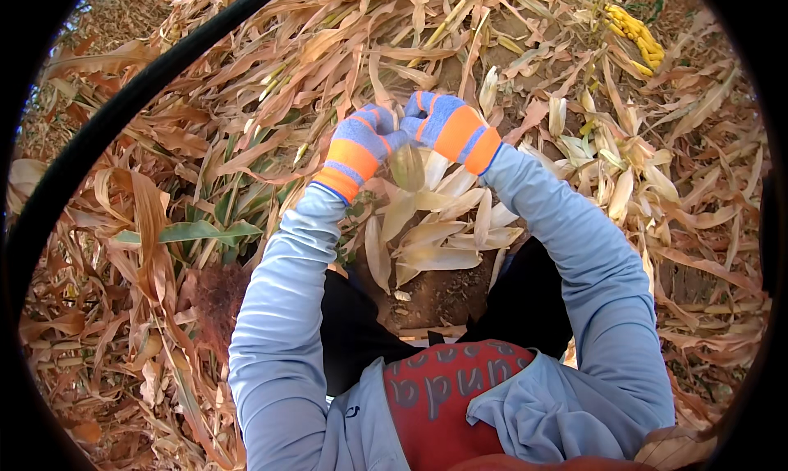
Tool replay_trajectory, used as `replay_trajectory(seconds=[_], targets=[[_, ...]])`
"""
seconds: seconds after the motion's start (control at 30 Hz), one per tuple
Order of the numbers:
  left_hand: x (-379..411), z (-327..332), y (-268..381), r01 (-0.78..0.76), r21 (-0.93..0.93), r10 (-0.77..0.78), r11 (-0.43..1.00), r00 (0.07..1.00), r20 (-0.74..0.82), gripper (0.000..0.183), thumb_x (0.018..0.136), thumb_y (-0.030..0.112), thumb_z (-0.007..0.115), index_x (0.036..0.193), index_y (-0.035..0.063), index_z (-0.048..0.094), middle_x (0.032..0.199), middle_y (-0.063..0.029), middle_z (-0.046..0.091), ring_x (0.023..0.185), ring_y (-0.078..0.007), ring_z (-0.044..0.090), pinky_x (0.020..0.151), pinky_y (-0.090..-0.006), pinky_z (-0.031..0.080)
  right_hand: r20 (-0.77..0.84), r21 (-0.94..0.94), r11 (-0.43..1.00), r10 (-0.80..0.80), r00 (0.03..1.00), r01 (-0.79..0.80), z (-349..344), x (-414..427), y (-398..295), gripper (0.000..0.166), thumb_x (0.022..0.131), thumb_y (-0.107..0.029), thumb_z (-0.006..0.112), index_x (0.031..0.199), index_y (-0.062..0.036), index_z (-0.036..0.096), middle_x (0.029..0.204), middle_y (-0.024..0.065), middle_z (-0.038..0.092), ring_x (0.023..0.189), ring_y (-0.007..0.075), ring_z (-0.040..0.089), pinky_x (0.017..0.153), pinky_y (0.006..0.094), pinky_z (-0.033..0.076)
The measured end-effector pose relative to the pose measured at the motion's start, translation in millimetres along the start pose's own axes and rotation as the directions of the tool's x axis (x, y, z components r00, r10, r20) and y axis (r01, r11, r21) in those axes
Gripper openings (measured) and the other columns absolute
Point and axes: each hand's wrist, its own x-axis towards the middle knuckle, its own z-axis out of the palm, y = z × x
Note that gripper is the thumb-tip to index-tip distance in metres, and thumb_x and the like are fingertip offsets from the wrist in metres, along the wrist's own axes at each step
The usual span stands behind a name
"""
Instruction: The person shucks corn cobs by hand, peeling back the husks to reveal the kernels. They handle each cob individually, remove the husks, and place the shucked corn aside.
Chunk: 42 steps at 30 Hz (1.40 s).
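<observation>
My left hand (360,140) and my right hand (448,126), both in blue-grey and orange striped knit gloves, meet in front of me above the ground. Their curled fingers pinch a dry corn husk (407,168), whose pale leaf hangs below them. Whether an ear is still inside is hidden by the gloves. Just beneath, a loose heap of peeled cream husks (440,258) lies between my knees. An upright pale husk (488,91) stands a little beyond my right hand.
Husked yellow corn ears (637,37) lie piled at the far right. Dry corn stalks and leaves (295,65) cover much of the ground. A green leaf (191,232) lies left of my left arm. A dark curved bar or cable (123,105) crosses the upper left.
</observation>
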Motion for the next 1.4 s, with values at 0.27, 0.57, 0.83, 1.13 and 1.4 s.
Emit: replay_trajectory(seconds=[0.27, 0.57, 0.83, 1.13, 1.4], targets=[[-5, -3, 14, -0.108, -0.065, 0.103, 0.992, 0.992, -0.077, 0.029, 0.068, 0.025, 0.068, 0.063, 0.0032, 0.049, 0.058, -0.0099, 0.046, 0.05, -0.0198, 0.042, 0.05, -0.0303, 0.038, 0.036, 0.107, 0.994, 0.016, 0.999, -0.02, -6, -2, 2, 0.015, 0.071, -0.017, 0.059, 0.077, -0.0037, 0.056, 0.066, 0.0084, 0.057, 0.06, 0.0187, 0.054, 0.058, 0.0294, 0.044], [-3, 6, 13, -0.133, 0.04, 0.137, 0.99, 0.977, -0.165, 0.03, 0.072, 0.026, 0.063, 0.063, 0.0016, 0.05, 0.061, -0.0138, 0.047, 0.054, -0.027, 0.045, 0.051, -0.0327, 0.037, -0.012, 0.027, 0.998, 0.056, 0.998, -0.055, -5, -1, 2, 0.016, 0.072, -0.019, 0.058, 0.075, -0.0045, 0.054, 0.067, 0.0093, 0.056, 0.061, 0.0199, 0.053, 0.059, 0.0306, 0.043], [-2, 14, 11, -0.005, -0.07, -0.007, 0.998, 0.987, -0.163, 0.026, 0.073, 0.026, 0.062, 0.067, 0.0027, 0.053, 0.058, -0.013, 0.048, 0.051, -0.0246, 0.043, 0.051, -0.0317, 0.038, -0.039, 0.008, 0.997, 0.08, 0.996, -0.079, -1, 4, 10, 0.017, 0.072, -0.02, 0.059, 0.078, -0.004, 0.055, 0.072, 0.0107, 0.058, 0.068, 0.0212, 0.056, 0.063, 0.0307, 0.044], [-3, 14, 13, 0.091, -0.073, -0.094, 0.993, 0.995, -0.033, 0.026, 0.072, 0.03, 0.057, 0.074, 0.0044, 0.057, 0.071, -0.0179, 0.056, 0.067, -0.0338, 0.054, 0.059, -0.0375, 0.043, -0.104, 0.05, 0.998, -0.038, 0.994, 0.043, 3, 4, 11, 0.021, 0.075, -0.021, 0.057, 0.086, -0.0034, 0.056, 0.067, 0.0104, 0.057, 0.06, 0.0175, 0.053, 0.06, 0.0279, 0.043], [-5, 14, 12, 0.061, -0.125, -0.066, 0.99, 0.997, -0.036, 0.025, 0.072, 0.029, 0.056, 0.075, 0.0043, 0.057, 0.072, -0.0185, 0.056, 0.068, -0.0342, 0.054, 0.06, -0.0385, 0.043, -0.085, 0.075, 0.997, -0.02, 0.996, 0.027, -1, 1, 5, 0.019, 0.073, -0.02, 0.059, 0.08, -0.003, 0.056, 0.066, 0.0087, 0.056, 0.059, 0.0169, 0.051, 0.056, 0.0284, 0.042]])
